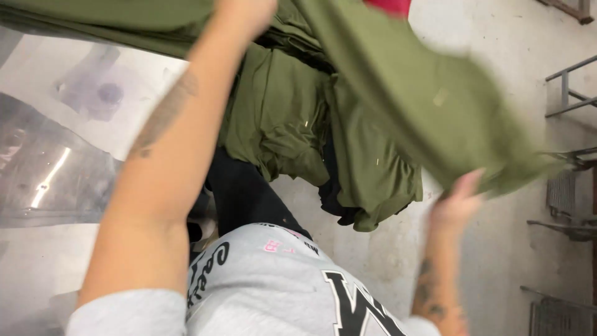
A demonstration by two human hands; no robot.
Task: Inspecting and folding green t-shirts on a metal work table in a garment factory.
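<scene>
While an olive-green garment (429,93) is being lifted and spread in the air above the floor (497,261), it is being held at two points. Its near edge is being pinched by the fingers (463,186) of the right hand (457,205), which are curled narrowly around the cloth. The left hand (245,12) is being raised to the top of the view, where it is being cut off by the frame; it seems to be buried in green cloth, but whether its fingers are closed cannot be told.

For the spreading to be done well, as judged from this view, the cloth is best kept taut between the two hands and held clear of the heap below, so that no second piece is dragged up with it.

One garment is being held aloft. A pile of green garments (292,118) is lying beneath it, too folded together to be counted; at least one dark piece (339,205) is showing at its lower edge. One scrap of red cloth (388,6) is being glimpsed at the top. Two hands are being seen.
</scene>
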